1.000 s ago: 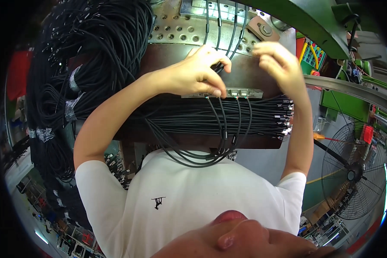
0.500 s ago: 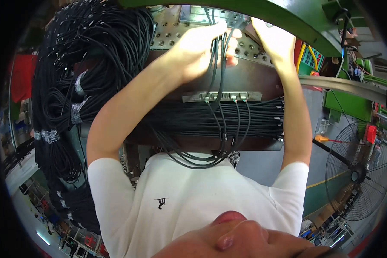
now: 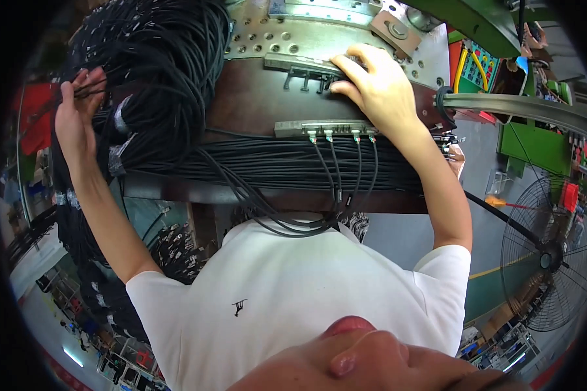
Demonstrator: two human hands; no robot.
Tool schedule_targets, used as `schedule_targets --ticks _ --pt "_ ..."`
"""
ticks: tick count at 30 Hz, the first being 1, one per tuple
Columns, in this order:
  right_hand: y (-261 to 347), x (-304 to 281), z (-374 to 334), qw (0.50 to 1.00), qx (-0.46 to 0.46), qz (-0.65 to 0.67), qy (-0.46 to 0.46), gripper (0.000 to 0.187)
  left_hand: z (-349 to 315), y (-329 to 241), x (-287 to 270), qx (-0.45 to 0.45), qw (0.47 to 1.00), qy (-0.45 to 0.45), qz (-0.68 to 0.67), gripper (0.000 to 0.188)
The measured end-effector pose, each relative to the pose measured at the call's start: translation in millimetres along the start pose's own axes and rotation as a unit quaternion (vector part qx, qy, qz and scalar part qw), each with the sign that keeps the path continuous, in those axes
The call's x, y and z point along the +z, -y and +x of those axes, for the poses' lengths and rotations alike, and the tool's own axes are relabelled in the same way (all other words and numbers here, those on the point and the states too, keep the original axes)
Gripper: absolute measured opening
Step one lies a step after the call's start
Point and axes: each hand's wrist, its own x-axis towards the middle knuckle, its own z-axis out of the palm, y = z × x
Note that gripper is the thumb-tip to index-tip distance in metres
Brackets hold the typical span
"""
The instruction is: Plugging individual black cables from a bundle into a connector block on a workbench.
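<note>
My left hand (image 3: pixel 78 120) is at the far left beside the big black cable pile. Dark cables (image 3: pixel 90 91) run between its thumb and curled fingers, their loose ends blurred. My right hand (image 3: pixel 381 88) grips the right end of a metal strip-shaped fixture (image 3: pixel 300 63), thumb below and fingers over the top. Short dark prongs hang from that fixture's near side. Closer to me lies a second strip-shaped fixture (image 3: pixel 287 129), with several white-ended cable plugs (image 3: pixel 329 137) seated along it. Their black cables loop toward my chest.
A thick heap of black cables (image 3: pixel 176 58) fills the left side. Straight black cables (image 3: pixel 274 163) lie across the brown work surface (image 3: pixel 241 98). Behind is a perforated metal plate (image 3: pixel 261 36) with a clamp block (image 3: pixel 396 32). A green machine frame (image 3: pixel 476 23) and a fan (image 3: pixel 550 257) stand right.
My left hand has swung from the machine to the far left with cables. My right hand has come back nearer, bringing the pronged fixture onto the brown surface.
</note>
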Motion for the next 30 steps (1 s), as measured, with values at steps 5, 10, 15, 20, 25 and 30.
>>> schedule_targets --ticks 5,10,15,20,25,30 --pt "34.3 -29.4 -49.7 0.981 0.093 0.151 0.085 0.03 -72.2 12.7 23.7 -0.127 0.911 0.362 0.152 0.07" --pt "43.7 -26.7 -42.3 0.968 0.111 0.214 0.07 0.02 -187.4 61.8 139.2 -0.253 0.805 0.536 0.014 0.042" --pt "-12.4 -11.1 27.6 0.989 0.056 0.109 -0.08 0.018 -168.8 25.2 185.7 -0.361 0.741 0.533 -0.193 0.039" --pt "-87.0 28.5 82.5 0.988 0.028 -0.111 0.104 0.013 -69.9 14.6 243.2 -0.327 0.823 0.4 -0.235 0.032" --pt "-93.0 25.0 74.2 0.983 -0.019 -0.181 0.04 0.014 -14.5 69.8 254.7 -0.339 0.689 0.507 -0.392 0.023" --pt "-102.7 28.1 58.3 0.967 -0.055 -0.25 -0.003 0.015 -30.0 46.9 256.5 -0.237 0.858 0.447 -0.085 0.034"
